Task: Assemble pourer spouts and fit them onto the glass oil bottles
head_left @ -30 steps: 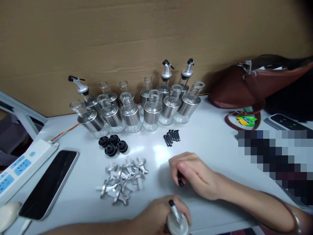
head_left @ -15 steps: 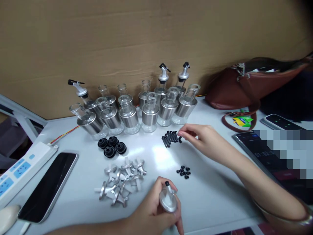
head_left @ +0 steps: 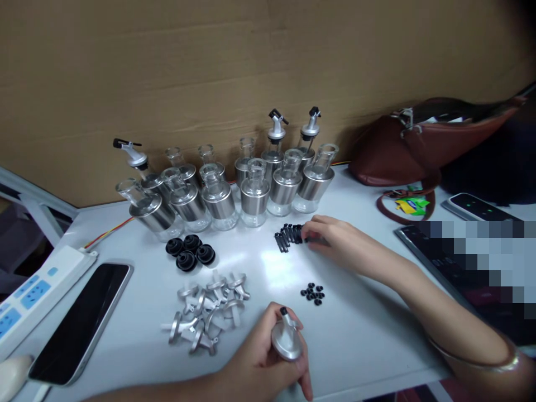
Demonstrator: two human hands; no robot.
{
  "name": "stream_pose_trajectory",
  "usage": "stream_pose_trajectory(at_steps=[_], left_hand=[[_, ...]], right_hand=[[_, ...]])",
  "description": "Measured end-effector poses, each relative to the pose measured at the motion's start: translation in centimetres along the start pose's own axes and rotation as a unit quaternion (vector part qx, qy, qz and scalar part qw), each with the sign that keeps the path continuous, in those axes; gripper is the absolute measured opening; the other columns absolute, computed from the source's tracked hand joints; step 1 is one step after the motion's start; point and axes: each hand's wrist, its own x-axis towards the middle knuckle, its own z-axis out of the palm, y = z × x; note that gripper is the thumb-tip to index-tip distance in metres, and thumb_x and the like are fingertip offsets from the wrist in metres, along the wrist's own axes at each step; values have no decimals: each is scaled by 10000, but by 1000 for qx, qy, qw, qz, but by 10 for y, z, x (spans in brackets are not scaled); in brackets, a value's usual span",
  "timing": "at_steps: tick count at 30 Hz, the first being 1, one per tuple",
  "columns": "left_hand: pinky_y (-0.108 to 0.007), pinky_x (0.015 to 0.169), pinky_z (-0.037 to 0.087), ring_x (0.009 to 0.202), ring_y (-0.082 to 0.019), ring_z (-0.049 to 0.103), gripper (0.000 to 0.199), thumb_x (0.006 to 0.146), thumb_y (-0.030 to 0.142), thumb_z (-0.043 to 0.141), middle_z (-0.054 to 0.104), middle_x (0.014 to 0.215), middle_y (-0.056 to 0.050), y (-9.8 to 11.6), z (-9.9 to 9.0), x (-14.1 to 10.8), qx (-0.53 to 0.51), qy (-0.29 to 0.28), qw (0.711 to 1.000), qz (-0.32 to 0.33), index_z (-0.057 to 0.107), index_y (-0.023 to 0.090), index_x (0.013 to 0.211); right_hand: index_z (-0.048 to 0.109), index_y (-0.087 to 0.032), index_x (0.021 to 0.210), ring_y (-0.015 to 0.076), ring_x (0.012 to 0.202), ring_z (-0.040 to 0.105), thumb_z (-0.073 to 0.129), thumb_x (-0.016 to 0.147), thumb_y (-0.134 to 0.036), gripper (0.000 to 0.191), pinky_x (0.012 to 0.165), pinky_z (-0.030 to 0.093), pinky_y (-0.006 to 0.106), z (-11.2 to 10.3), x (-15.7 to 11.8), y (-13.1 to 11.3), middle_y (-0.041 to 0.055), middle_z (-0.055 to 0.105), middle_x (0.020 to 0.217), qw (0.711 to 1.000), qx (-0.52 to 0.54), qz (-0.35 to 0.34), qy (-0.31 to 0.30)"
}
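Observation:
My left hand (head_left: 272, 352) is closed around a silver pourer spout (head_left: 287, 339), whose narrow end carries a black tip and points up. My right hand (head_left: 324, 237) reaches to the right end of a row of small black flip levers (head_left: 287, 237). Its fingers are curled together there, and their tips partly hide what is between them. Nearer to me lie several small black caps (head_left: 313, 293). To the left is a heap of silver pourer spouts (head_left: 209, 310), with several black ribbed stoppers (head_left: 185, 260) behind it.
Glass bottles with steel bands (head_left: 255, 195) stand in rows at the back; 3 carry pourers. A brown bag (head_left: 389, 148) and a dark-screened device (head_left: 435, 268) lie right. A phone (head_left: 81, 324) and a white power strip (head_left: 37, 296) are left. Cardboard (head_left: 209, 72) rises behind.
My right hand has moved slightly left and down onto the end of the lever row, covering the lever that showed beneath its fingertips. My left hand still holds the spout.

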Motion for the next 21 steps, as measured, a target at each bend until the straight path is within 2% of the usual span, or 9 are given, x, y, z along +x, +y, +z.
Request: stream_pose_trajectory(at_steps=[6,13,21], left_hand=[[-238,579,262,580,-50,522,432,819,463,666,499,735,58,2,0,-1,7,5,1000,-2,354,190,939],[-226,601,297,599,-56,569,358,857,382,659,523,762,52,-9,-5,2,-18,-7,999,31,370,195,956],[-229,635,319,613,-55,578,315,874,329,653,539,779,45,-11,-6,1,-25,-6,999,37,393,187,980]], right_hand=[[659,-170,795,221,739,653,589,791,-107,95,672,506,332,-3,2,-4,63,680,806,1000,-4,10,-6],[718,-164,888,220,789,671,588,864,-189,134,717,524,332,-3,1,-10,85,689,890,1000,-3,10,-20],[712,-155,966,227,858,684,529,887,-134,201,766,520,320,-2,2,-12,98,716,949,999,3,18,-26]])
